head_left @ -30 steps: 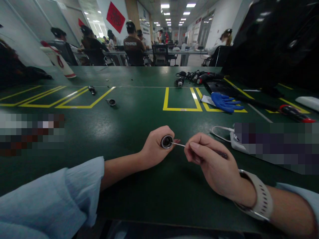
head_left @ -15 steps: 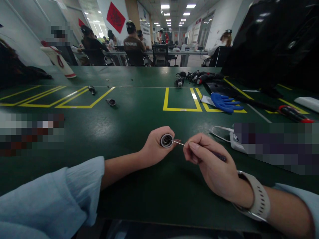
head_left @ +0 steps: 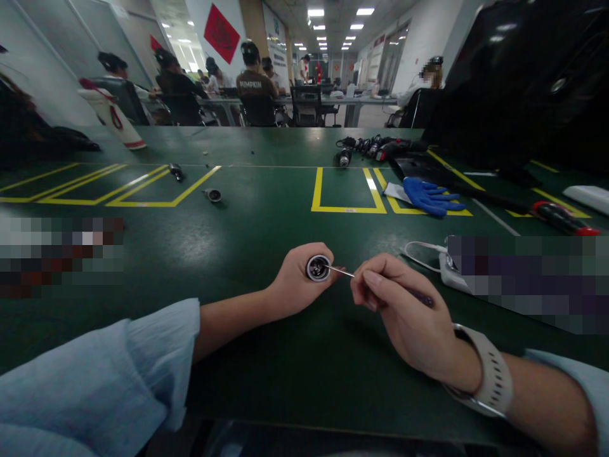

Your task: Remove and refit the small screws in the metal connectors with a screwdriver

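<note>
My left hand (head_left: 297,279) is wrapped round a cylindrical metal connector shell (head_left: 318,268), its open round end tilted toward me with dark and shiny parts inside. The rest of the shell is hidden by my fingers. In my right hand (head_left: 404,311) is a screwdriver (head_left: 341,271) with a thin metal shaft and a dark handle mostly covered by the palm. Its tip reaches the right side of the shell's opening; whether it touches a part inside I cannot tell. Both hands are above the green table (head_left: 247,374).
A blue glove (head_left: 432,195), a tangle of cables with metal connectors (head_left: 343,157) and a red-black tool (head_left: 559,218) lie at the right. A white power strip (head_left: 451,270) is beside my right hand. Small metal parts (head_left: 214,195) lie at the left near yellow tape outlines (head_left: 140,204).
The shell has turned slightly in my left hand, so its inner parts show differently. My right hand and the screwdriver have shifted only a little.
</note>
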`<state>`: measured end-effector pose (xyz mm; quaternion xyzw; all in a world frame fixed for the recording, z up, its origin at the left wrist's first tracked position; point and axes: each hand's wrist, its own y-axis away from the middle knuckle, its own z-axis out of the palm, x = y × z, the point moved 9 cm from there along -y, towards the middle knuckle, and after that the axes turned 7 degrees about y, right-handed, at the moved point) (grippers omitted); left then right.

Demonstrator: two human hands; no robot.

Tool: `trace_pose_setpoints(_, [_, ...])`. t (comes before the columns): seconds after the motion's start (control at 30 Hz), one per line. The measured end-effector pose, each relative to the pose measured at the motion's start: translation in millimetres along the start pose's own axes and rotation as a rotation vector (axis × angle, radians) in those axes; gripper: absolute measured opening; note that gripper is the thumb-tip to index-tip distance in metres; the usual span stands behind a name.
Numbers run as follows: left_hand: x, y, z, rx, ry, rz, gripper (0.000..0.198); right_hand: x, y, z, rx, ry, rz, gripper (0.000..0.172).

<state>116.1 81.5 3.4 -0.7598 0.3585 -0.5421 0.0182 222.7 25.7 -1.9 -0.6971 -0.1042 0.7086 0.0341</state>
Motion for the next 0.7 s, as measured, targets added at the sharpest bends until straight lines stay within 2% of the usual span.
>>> trace_pose_setpoints(0.1, [-0.8, 0.4, 3.0, -0.034, -0.053, -0.009, 0.019, -12.8, 1.4, -3.3, 0.006, 0.206, -0.095, 0.018])
trace_pose_setpoints(0.23, [2.0, 1.3, 8.9, -0.089, -0.151, 0.022, 0.016, -34.8, 3.9, 8.4, -0.085, 0.525, -0.210, 0.020])
trace_pose_setpoints(0.33, [7.0, 2.4, 15.9, -0.155, -0.227, 0.076, 0.014, -44.5, 3.6, 11.6, -0.110, 0.599, -0.245, 0.021])
trace_pose_setpoints(0.4, [10.1, 3.2, 20.7, -0.204, -0.272, 0.114, 0.014, -42.4, 0.3, 6.5, -0.089, 0.545, -0.201, 0.023])
trace_pose_setpoints(0.5, [12.1, 4.2, 24.2, -0.249, -0.306, 0.140, 0.014, -29.5, -6.2, -4.2, -0.046, 0.337, -0.082, 0.024])
trace_pose_setpoints(0.6, [13.6, 4.8, 24.0, -0.250, -0.307, 0.145, 0.015, -14.2, -9.5, -7.4, -0.028, 0.120, 0.055, 0.022])
trace_pose_setpoints(0.7, [17.0, 6.0, 23.4, -0.237, -0.303, 0.150, 0.016, -5.8, -8.9, -3.5, -0.020, 0.017, 0.161, 0.023])
